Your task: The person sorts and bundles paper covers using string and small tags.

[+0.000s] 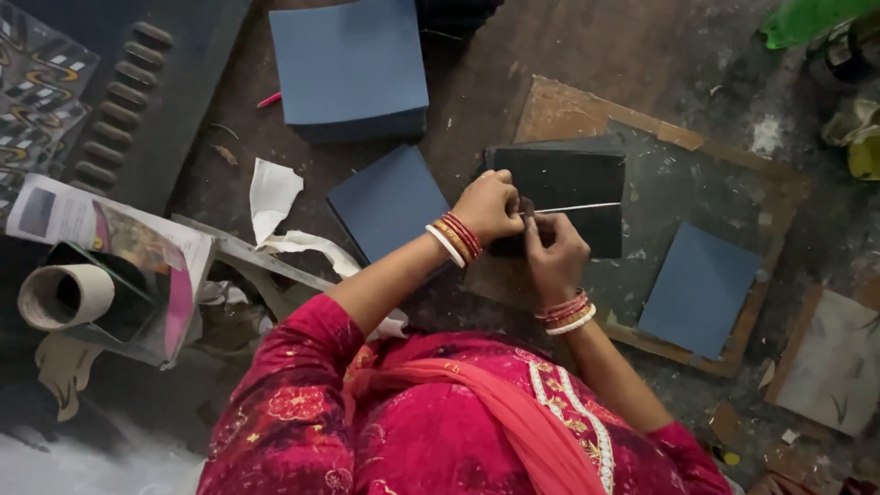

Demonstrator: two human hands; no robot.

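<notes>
Both hands meet at the left end of a thin metal ruler [577, 207] lying crosswise on the black card stack [568, 179] near the work board's [596, 105] far edge, the left hand [488, 207] pinched shut on that end and the right hand [553, 255] curled just beside it, its grasp unclear.

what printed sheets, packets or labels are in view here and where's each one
Printed sheet: far left, flat rectangle, white with a dark picture.
Glossy packet: left, beside a paper roll, clear with pink and orange print.
Patterned sheet: top left corner, wavy multicolour lines.
Green wrapper: top right, crumpled.
No screens or signs.
</notes>
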